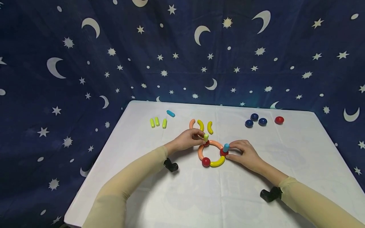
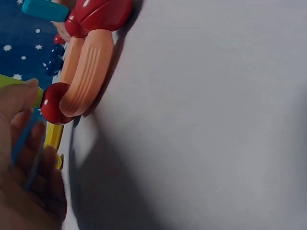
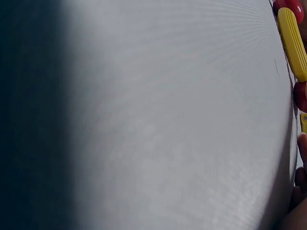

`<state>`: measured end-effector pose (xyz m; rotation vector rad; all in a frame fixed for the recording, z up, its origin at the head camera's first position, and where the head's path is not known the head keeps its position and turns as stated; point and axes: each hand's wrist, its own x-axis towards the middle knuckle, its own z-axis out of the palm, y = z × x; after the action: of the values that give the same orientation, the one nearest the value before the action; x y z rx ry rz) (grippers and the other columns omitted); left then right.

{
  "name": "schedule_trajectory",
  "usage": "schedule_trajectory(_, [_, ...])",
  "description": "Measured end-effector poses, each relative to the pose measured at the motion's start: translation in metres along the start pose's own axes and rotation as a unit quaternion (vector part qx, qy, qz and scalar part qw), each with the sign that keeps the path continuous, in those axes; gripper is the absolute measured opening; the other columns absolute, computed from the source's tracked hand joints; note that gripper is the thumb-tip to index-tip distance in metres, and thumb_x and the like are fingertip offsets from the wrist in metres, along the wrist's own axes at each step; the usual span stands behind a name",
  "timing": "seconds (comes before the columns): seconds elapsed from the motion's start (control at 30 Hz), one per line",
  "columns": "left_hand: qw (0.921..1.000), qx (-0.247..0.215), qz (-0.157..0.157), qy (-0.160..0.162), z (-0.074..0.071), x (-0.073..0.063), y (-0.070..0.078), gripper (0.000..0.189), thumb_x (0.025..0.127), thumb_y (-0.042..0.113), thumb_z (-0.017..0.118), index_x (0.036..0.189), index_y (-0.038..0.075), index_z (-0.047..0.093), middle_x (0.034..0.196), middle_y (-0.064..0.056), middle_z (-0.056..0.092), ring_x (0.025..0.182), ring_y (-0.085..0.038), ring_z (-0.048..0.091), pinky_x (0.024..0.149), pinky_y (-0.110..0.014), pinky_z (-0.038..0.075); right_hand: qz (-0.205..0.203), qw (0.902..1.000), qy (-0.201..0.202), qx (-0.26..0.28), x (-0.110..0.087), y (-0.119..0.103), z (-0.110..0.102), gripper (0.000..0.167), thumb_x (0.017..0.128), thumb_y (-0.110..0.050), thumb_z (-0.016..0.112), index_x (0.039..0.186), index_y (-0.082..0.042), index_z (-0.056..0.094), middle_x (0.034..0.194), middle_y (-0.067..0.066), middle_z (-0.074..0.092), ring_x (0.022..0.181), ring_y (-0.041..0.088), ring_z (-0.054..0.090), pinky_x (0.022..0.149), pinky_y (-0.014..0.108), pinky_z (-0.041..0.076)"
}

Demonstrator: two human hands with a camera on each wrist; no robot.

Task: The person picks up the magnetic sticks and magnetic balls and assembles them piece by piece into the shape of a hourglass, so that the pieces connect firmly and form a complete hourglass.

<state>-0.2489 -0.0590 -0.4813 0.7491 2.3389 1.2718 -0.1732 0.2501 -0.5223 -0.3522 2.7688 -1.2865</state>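
A ring of curved pieces joined by three red balls lies mid-table. Two of its curves are peach, like this peach curve (image 2: pixel 91 72), and one is a yellow curve (image 1: pixel 218 161). My left hand (image 1: pixel 187 139) pinches a lime-green stick (image 1: pixel 206 137) standing on the back red ball (image 2: pixel 53 103). On the right red ball (image 1: pixel 224 153) a blue stick (image 1: pixel 226 147) stands upright. Thumb and fingers of my right hand (image 1: pixel 247 155) hold that ball from its right side. The front red ball (image 1: pixel 206 162) is untouched, with nothing standing on it.
Behind the ring lie a loose peach curve (image 1: pixel 192 123) and two yellow curves (image 1: pixel 210 127). Three lime sticks (image 1: pixel 157 121) and another blue stick (image 1: pixel 170 113) are at back left. Three dark blue balls (image 1: pixel 254 117) and a loose red ball (image 1: pixel 279 120) sit back right. A starry curtain (image 1: pixel 182 41) hangs behind the white table (image 1: pixel 182 202).
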Motion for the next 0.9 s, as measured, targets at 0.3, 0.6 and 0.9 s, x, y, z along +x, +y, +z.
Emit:
schedule_trajectory(0.3, [0.9873,0.156,-0.028,0.002,0.018,-0.044,0.015,0.045,0.085,0.057,0.078,0.095,0.018,0.059,0.080,0.004,0.057,0.072,-0.011,0.052,0.062,-0.025,0.040,0.006,1.0000,-0.007,-0.002,0.000,-0.002,0.000,0.042,0.083,-0.039,0.086,0.116,-0.015,0.075,0.126,0.007,0.063,0.128,0.031,0.042,0.106,0.059,0.036])
schedule_trajectory(0.6, [0.9766,0.214,-0.003,0.013,0.039,-0.058,0.017,0.042,0.085,0.049,0.082,0.103,0.018,0.061,0.085,0.007,0.059,0.072,-0.007,0.050,0.065,-0.023,0.041,0.027,0.9992,-0.029,0.005,-0.006,-0.010,-0.006,0.038,0.087,-0.042,0.083,0.115,-0.018,0.075,0.126,0.004,0.062,0.125,0.028,0.042,0.102,0.053,0.041])
schedule_trajectory(0.9, [0.9860,0.163,-0.020,0.030,0.018,-0.046,0.006,0.032,0.099,0.024,0.069,0.129,0.014,0.065,0.109,0.006,0.066,0.093,-0.014,0.057,0.082,-0.029,0.047,-0.028,0.9969,-0.073,-0.011,-0.026,-0.025,-0.002,0.034,0.088,-0.033,0.083,0.121,-0.026,0.077,0.109,-0.012,0.068,0.112,0.018,0.051,0.093,0.041,0.045])
